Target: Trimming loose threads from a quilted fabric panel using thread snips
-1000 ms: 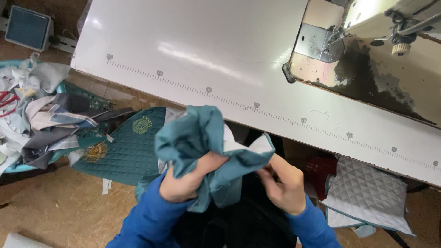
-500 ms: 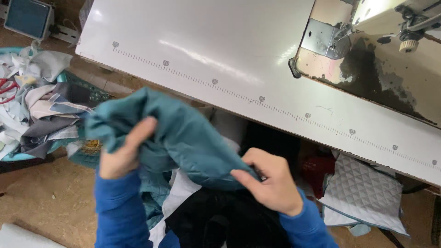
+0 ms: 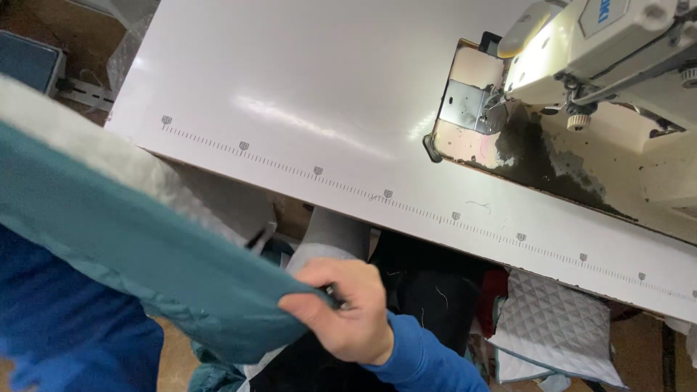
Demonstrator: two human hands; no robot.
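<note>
A: What does the right hand [image 3: 347, 308] have hold of?

B: A teal fabric piece [image 3: 145, 254]. The fingers are curled shut and pinch its corner at the near middle of the view, below the table edge. The blue sleeve [image 3: 428, 359] runs off toward the near right.

A: And where does that fabric lie?

B: It stretches from the pinched corner up and away to the left, pulled out flat and close to the camera, so it fills most of the near left. Along its far edge a white padded layer [image 3: 87, 156] shows, like wadding behind the teal face.

A: The left hand?

B: Out of sight. Only a blue-sleeved arm [image 3: 65, 327] shows at the near left, under the fabric; I cannot tell what those fingers do.

A: What sits beyond?

B: A white sewing table [image 3: 305, 94] with a printed ruler line [image 3: 406, 203] running along its near edge. At the far right stands 1 cream sewing machine [image 3: 602, 43], with a metal needle plate [image 3: 465, 105] under its head. The bed around it looks stained dark.

A: Anything below the table?

B: A grey quilted piece [image 3: 555, 327] lies at the near right, well apart from the hand. Dark cloth [image 3: 428, 279] hangs between them, just beside the wrist.
</note>
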